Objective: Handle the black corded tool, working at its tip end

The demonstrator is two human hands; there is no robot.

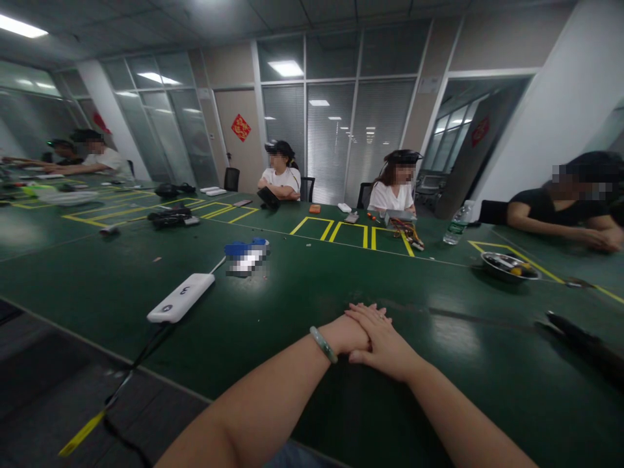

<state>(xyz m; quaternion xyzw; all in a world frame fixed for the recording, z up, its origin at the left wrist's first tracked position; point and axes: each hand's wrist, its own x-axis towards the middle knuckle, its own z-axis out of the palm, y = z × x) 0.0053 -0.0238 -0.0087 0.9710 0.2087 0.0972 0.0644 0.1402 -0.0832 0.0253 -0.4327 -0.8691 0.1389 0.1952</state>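
Single head view. Two hands in frame, both the person's own. The right hand [383, 341] lies flat across the left hand [347, 335], fingers together, holding nothing; the left is partly covered, so its finger spread cannot be told. Both rest on a dark green table [400, 279], and a pale green bangle [323, 344] circles the left wrist.

Nearest things: one white oblong plastic device [180, 298] with a black cable, well left of the hands; one blue-and-white object [246, 257], blurred, farther ahead; one long black item [580, 341] to the right, unclear what.

Around: one round metal bowl [509, 266] of small parts, one clear plastic water bottle [455, 222], one bunch of coloured wires [407, 234], two black bundles [168, 218] far left, yellow tape outlines [331, 234] on the tabletop. Five seated co-workers: two in white T-shirts [280, 179] across the table, one in a black T-shirt [550, 211] at right, two more [95, 156] far left. Nothing stands between the hands and the white device.
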